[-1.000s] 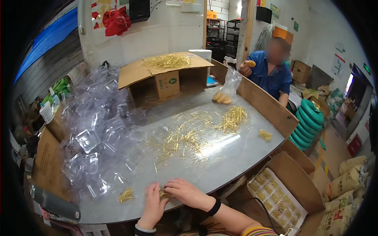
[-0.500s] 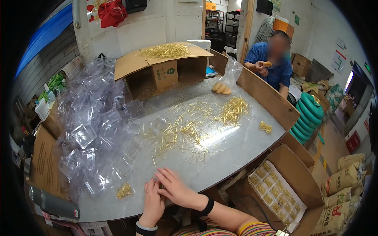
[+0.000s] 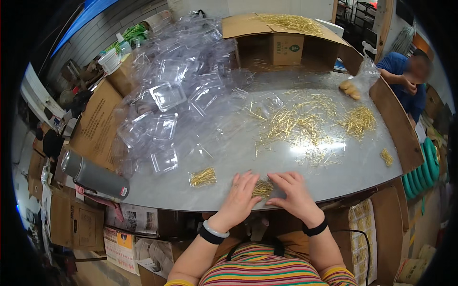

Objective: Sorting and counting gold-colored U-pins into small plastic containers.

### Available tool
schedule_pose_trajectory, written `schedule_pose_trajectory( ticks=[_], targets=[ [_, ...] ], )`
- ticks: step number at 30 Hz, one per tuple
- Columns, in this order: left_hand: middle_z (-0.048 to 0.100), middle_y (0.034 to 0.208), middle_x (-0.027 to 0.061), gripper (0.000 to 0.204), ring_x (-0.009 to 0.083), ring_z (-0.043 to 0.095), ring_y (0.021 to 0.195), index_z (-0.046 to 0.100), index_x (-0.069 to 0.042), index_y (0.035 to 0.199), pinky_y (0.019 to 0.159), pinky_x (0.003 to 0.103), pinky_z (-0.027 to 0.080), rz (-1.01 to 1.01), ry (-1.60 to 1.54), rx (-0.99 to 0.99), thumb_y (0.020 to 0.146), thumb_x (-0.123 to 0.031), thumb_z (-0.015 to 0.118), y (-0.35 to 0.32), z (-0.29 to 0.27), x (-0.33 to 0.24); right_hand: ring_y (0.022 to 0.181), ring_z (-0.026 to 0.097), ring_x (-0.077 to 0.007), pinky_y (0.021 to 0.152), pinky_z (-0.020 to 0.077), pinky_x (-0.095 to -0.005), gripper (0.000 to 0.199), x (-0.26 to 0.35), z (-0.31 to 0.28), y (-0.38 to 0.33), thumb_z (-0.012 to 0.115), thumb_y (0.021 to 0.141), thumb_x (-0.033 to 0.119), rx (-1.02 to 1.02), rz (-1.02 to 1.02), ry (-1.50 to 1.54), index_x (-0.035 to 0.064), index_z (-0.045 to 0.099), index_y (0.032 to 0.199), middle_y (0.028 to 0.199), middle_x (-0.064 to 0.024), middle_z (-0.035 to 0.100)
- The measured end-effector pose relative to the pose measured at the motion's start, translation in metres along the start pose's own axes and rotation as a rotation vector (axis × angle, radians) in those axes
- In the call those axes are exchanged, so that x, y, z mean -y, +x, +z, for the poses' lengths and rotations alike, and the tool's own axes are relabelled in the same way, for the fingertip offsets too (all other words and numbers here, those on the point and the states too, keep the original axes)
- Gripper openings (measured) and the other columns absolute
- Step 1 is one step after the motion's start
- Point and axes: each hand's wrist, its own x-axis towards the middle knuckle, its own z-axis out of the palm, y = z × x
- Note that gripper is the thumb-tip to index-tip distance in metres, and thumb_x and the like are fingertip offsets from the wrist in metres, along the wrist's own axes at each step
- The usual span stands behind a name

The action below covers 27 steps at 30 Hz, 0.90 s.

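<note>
A small bundle of thin gold wire pieces (image 3: 263, 188) lies at the table's near edge, between my two hands. My left hand (image 3: 240, 194) curves around the bundle's left side, its fingers close together and the thumb at the near side. On the other side my right hand (image 3: 295, 194) has its fingers and thumb apart, with the tips by the bundle's right end. To the left, a small clear plastic box (image 3: 203, 177) holds more gold wire pieces. Loose gold pieces (image 3: 298, 124) lie scattered beyond my hands, with a denser pile (image 3: 359, 121) farther right.
Clear plastic boxes (image 3: 167, 95) are heaped at the left, beside a grey bottle (image 3: 93, 174). An open cardboard box (image 3: 286, 47) stands at the back. A bag of bread (image 3: 353, 88) lies near the wooden side board (image 3: 393, 126). A person in blue (image 3: 405, 81) sits beyond it.
My hands were together and overlapping; now they are apart, with the gold bundle showing between them. The view has swung, so the table appears farther right. The person's hand has risen toward the face.
</note>
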Motion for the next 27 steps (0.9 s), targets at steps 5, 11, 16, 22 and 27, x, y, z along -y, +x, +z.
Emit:
schedule_pose_trajectory(
  ticks=[5, 11, 16, 22, 27],
  targets=[
    [0.046, 0.140, 0.0246, 0.067, 0.0419, 0.040, 0.138, 0.039, 0.001, 0.146, 0.119, 0.056, 0.025, 0.039, 0.015, 0.032, 0.088, -0.012, 0.070, -0.004, -0.004, 0.001, 0.114, 0.053, -0.0308, 0.100, 0.0399, -0.0438, 0.063, 0.003, 0.010, 0.003, 0.082, 0.076, 0.027, -0.058, 0.050, -0.094, 0.0084, 0.059, 0.132, 0.119, -0.0099, 0.063],
    [0.046, 0.141, 0.0248, 0.067, 0.0415, 0.040, 0.138, 0.038, 0.002, 0.148, 0.119, 0.055, 0.025, 0.037, 0.054, 0.024, 0.090, -0.012, 0.068, -0.004, -0.002, -0.001, 0.109, 0.057, -0.0337, 0.098, 0.0439, -0.0422, 0.047, 0.005, 0.012, 0.003, 0.074, 0.086, 0.012, -0.007, 0.152, 0.083, 0.0051, 0.059, 0.130, 0.119, -0.0126, 0.064],
    [0.045, 0.142, 0.0270, 0.070, 0.0427, 0.041, 0.137, 0.034, 0.003, 0.150, 0.118, 0.054, 0.028, 0.057, 0.114, 0.009, 0.089, -0.008, 0.066, -0.005, 0.002, -0.002, 0.123, 0.054, -0.0385, 0.107, 0.0429, -0.0429, 0.049, 0.009, 0.015, -0.001, 0.070, 0.088, 0.005, -0.047, 0.236, 0.441, 0.0016, 0.055, 0.134, 0.134, -0.0180, 0.057],
    [0.035, 0.149, 0.0283, 0.080, 0.0449, 0.036, 0.139, 0.024, 0.003, 0.155, 0.117, 0.046, 0.033, -0.039, -0.129, -0.014, 0.088, -0.004, 0.068, -0.004, -0.003, -0.005, 0.131, 0.049, -0.0370, 0.108, 0.0428, -0.0445, 0.054, 0.024, 0.023, 0.007, 0.074, 0.083, 0.007, 0.035, -0.114, 0.018, 0.0020, 0.055, 0.133, 0.139, -0.0171, 0.053],
    [0.033, 0.151, 0.0254, 0.082, 0.0437, 0.037, 0.139, 0.028, 0.001, 0.154, 0.114, 0.044, 0.036, -0.078, -0.212, 0.008, 0.085, -0.003, 0.072, -0.015, -0.028, -0.004, 0.123, 0.053, -0.0348, 0.106, 0.0442, -0.0434, 0.057, 0.014, 0.020, 0.011, 0.077, 0.078, 0.012, 0.128, -0.187, -0.155, 0.0043, 0.056, 0.130, 0.131, -0.0152, 0.057]
  ],
)
